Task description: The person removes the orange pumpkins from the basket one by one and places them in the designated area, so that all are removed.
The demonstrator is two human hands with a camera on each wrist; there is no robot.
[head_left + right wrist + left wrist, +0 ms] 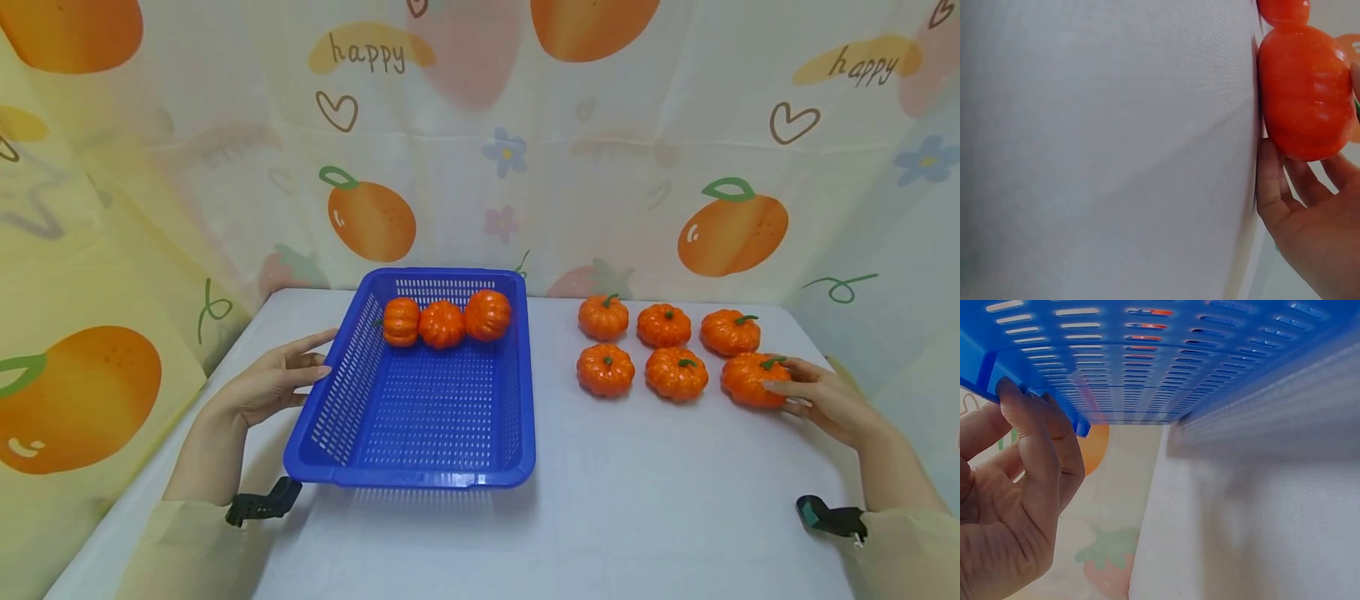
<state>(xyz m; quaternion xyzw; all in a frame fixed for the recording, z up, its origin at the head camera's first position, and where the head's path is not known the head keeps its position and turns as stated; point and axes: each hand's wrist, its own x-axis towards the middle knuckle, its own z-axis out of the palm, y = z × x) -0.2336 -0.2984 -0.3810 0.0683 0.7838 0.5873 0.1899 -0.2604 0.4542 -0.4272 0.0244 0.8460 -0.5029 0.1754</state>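
At the left of the blue basket [412,479], its rim [309,417] hides some fingertips of your left hand [273,375], and the left wrist view's edge cuts that hand off. Through the basket's slots [1082,326], the orange patches [1161,312] are too small for you to identify. Well right of the basket, the pumpkin [752,382] in your right hand [828,404] hides some of your fingertips. Nearer you than the basket, the head view's bottom edge crops both sleeves [180,550].
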